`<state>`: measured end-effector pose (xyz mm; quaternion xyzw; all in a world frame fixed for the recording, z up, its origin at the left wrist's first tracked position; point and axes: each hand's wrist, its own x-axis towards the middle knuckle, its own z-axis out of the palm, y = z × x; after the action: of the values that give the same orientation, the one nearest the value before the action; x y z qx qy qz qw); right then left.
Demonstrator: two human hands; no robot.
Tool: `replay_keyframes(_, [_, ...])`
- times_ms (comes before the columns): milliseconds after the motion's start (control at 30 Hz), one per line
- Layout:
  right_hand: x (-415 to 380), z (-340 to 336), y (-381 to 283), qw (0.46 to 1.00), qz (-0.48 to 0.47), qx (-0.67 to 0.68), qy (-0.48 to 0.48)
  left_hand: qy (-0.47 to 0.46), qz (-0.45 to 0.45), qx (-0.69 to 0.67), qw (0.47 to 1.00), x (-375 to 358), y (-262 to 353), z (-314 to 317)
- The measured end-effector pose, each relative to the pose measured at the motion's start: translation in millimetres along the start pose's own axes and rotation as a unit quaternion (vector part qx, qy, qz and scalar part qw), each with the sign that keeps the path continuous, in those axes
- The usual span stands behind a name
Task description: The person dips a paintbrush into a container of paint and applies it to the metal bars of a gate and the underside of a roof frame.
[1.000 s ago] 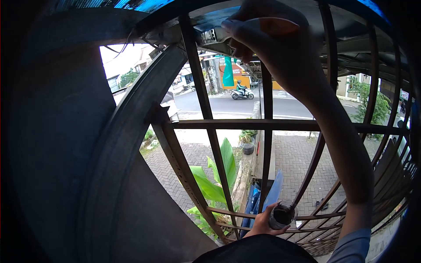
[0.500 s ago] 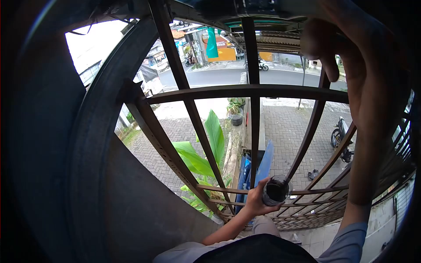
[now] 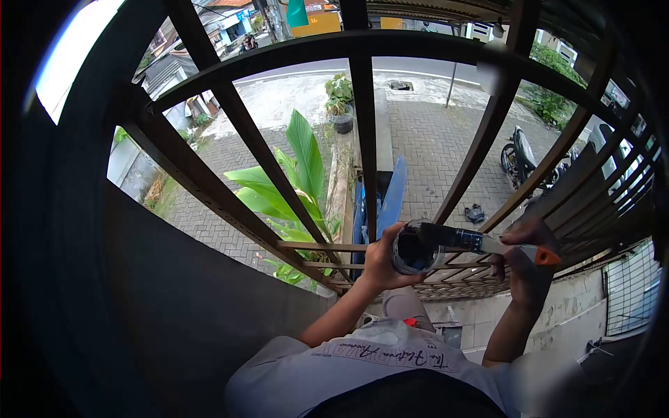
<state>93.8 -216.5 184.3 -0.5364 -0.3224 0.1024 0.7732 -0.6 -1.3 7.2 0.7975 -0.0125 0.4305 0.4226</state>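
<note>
My left hand (image 3: 380, 261) grips a clear cup of dark paint (image 3: 412, 249), held tilted in front of the metal window grille (image 3: 362, 139). My right hand (image 3: 526, 268) holds a paintbrush (image 3: 481, 242) with an orange handle end; its dark bristles rest at the cup's rim. Both hands are low, near the bottom bars of the grille.
Dark brown grille bars curve across the whole view, with a dark wall (image 3: 104, 292) at the left. Below outside are a banana plant (image 3: 300, 174), a brick-paved yard, a parked motorbike (image 3: 519, 157) and a street beyond.
My right hand came down from the top of the grille to the cup, bringing the brush to its rim. The view tilted downward.
</note>
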Motion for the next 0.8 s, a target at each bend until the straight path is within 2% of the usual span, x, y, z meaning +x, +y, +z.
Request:
replay_keyframes(200, [-3.4,1.0,38.1,0.998,0.057,-0.02,0.007,0.003,-0.002,-0.006,1.0,2.5,-0.1,0.8])
replay_keyframes(333, [-7.3,-1.2,58.4,0.997,0.03,-0.071,-0.012,0.003,-0.006,-0.002,1.0,1.6,3.8,0.8])
replay_keyframes(467, [-11.9,11.8,55.4,0.998,0.049,-0.043,0.012,-0.01,-0.014,-0.006,1.0,5.9,8.0,-2.5])
replay_keyframes(633, [-12.6,12.3,52.3,0.996,0.013,-0.083,-0.016,-0.001,-0.004,-0.005,1.0,7.0,5.9,-2.7])
replay_keyframes(733, [-13.5,12.4,45.7,0.998,0.039,-0.057,-0.01,-0.004,-0.003,-0.013,1.0,6.2,5.8,-2.3])
replay_keyframes(800, [-11.2,20.6,43.0,0.997,0.037,-0.059,0.021,-0.004,-0.006,-0.017,1.0,6.2,5.7,-2.1])
